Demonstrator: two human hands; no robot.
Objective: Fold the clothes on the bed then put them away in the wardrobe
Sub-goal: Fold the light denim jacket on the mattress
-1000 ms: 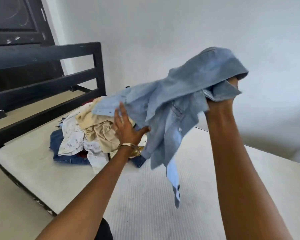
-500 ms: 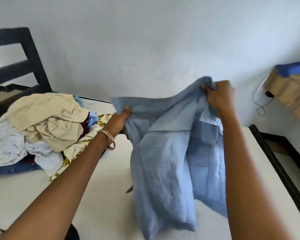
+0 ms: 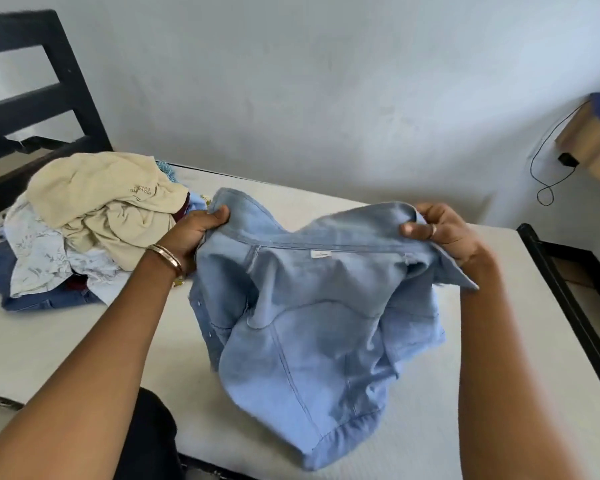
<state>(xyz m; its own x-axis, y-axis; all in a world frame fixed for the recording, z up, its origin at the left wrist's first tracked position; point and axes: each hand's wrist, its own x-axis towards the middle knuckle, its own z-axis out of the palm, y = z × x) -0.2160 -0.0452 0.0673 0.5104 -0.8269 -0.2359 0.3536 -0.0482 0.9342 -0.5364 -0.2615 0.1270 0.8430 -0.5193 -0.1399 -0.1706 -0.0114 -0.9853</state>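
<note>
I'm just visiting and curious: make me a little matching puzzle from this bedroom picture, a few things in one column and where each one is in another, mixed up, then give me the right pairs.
Things:
1. light blue shirt
2. beige garment
3. black cable
4. bangle

Places:
A. hanging against the wall on the right
B. on the left wrist
C. held at its collar by the left hand and right hand
D. on top of the clothes pile on the bed

Pairs: 1-C, 2-D, 3-A, 4-B
</note>
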